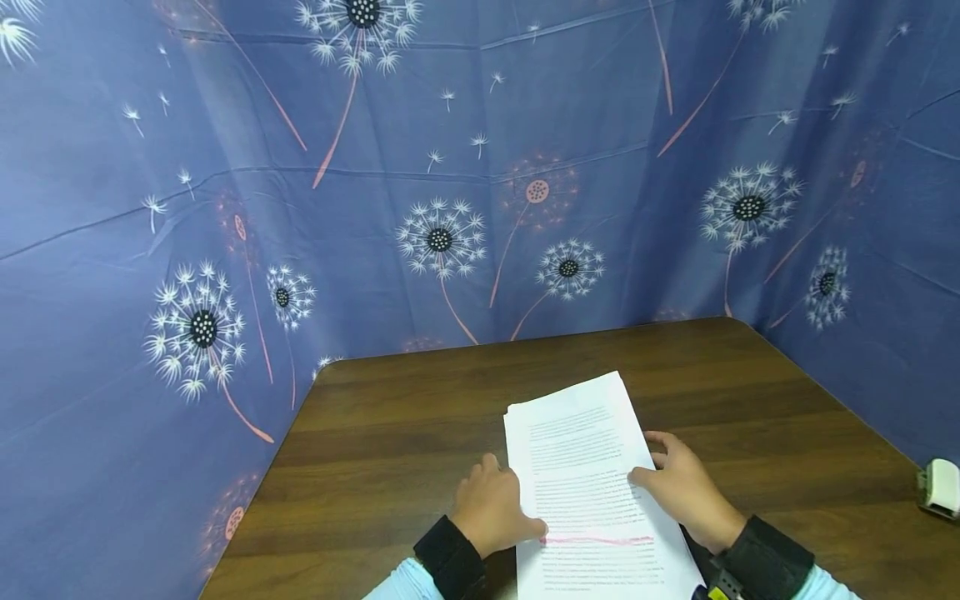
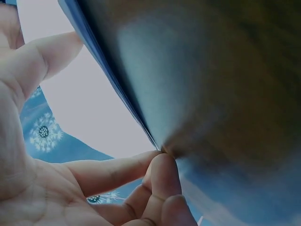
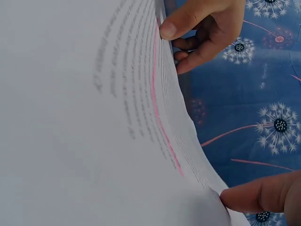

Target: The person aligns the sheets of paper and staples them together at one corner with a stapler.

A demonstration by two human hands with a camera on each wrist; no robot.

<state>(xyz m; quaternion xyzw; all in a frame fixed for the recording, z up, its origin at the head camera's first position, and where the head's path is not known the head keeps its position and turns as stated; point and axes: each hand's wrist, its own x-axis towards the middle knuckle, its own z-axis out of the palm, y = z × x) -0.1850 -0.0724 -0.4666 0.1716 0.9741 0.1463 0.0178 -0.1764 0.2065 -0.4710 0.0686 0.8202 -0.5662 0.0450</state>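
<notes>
A stack of printed paper sheets point(image 1: 585, 475) is held between both hands above the brown table. Its top page carries lines of text and one pink marked line. At the left edge my left hand point(image 1: 491, 508) grips the stack, thumb on the top page near the pink line. My right hand point(image 1: 686, 487) holds the right edge, its thumb on the page margin. The left wrist view shows the left hand point(image 2: 89, 183) with thumb and fingertips at the sheets' edge point(image 2: 113, 84). In the right wrist view the page point(image 3: 70, 141) bows.
The brown wooden table point(image 1: 397, 433) extends behind and to both sides of the paper. A white object point(image 1: 941, 487) sits at the far right edge. A blue dandelion-print curtain point(image 1: 480, 108) hangs behind and beside the table.
</notes>
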